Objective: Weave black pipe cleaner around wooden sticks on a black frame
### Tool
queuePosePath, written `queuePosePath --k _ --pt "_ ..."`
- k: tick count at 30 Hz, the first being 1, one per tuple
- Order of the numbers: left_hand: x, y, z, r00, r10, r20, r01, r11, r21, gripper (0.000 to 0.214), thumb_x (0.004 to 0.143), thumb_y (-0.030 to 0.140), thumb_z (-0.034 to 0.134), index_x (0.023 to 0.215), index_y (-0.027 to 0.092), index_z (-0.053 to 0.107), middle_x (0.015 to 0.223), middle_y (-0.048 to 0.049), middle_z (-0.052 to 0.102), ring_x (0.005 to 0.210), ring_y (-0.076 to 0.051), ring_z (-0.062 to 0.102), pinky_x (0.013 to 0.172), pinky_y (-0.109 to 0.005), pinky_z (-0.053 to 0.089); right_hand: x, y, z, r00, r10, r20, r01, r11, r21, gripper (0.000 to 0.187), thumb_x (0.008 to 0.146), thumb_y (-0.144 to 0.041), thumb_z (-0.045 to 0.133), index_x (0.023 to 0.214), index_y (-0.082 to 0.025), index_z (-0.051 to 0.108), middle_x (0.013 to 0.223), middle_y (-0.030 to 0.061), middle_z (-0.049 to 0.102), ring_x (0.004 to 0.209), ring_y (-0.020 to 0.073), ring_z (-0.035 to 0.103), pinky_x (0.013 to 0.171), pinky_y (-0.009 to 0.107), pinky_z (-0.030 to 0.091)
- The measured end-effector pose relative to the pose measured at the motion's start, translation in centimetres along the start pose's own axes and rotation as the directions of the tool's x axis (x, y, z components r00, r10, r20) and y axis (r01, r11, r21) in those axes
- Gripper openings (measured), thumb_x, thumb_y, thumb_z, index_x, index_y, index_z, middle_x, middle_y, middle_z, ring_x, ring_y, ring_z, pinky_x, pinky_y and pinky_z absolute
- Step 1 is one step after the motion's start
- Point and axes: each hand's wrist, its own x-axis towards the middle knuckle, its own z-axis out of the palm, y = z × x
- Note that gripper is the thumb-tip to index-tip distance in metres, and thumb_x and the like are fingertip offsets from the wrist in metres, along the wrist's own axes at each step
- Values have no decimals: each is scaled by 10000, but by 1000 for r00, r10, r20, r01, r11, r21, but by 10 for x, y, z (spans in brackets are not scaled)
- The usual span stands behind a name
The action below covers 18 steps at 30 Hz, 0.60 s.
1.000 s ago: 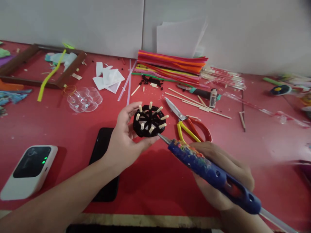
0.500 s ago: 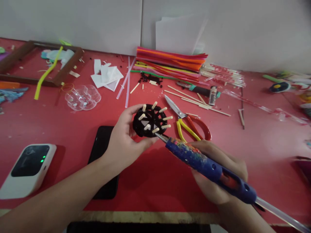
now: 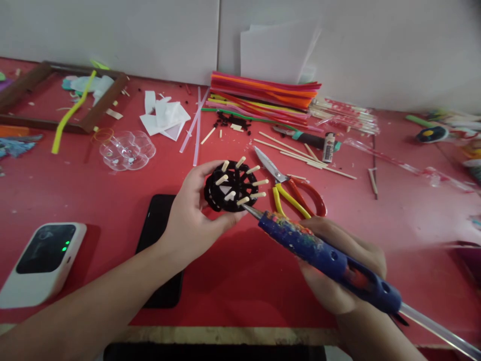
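Observation:
My left hand is closed round the left side of a black wheel-shaped piece with spokes. Several short wooden pegs stick up around its ring. In my right hand is a blue glue gun, its body smeared with coloured glue, a clear glue stick running out of its back end. The metal nozzle meets the near edge of the wheel, close to the base of a front peg. Whether it touches the peg cannot be made out. Parts of my right fingers are hidden behind the gun.
Scissors with red and yellow handles lie just beyond the gun. Farther back are wooden sticks, a lighter, pliers and pipe cleaners. A phone, a white device and a clear flower-shaped tray are left.
The black wheel has turned and tilted slightly in my left hand, its pegs shifting a little right. The glue gun has moved slightly right with its nozzle still at the wheel's near edge.

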Motion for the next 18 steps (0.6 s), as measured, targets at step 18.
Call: queuePosePath --k 18 --pt "-1 -7 0 994 106 4 -106 994 18 696 698 193 909 1306 288 583 1341 -56 651 1217 -258 689 1042 -412 612 3 0 -1 999 12 -32 -12 1000 -9 188 760 -152 587 924 -242 606 709 -14 595 497 109 545 441 245 436"
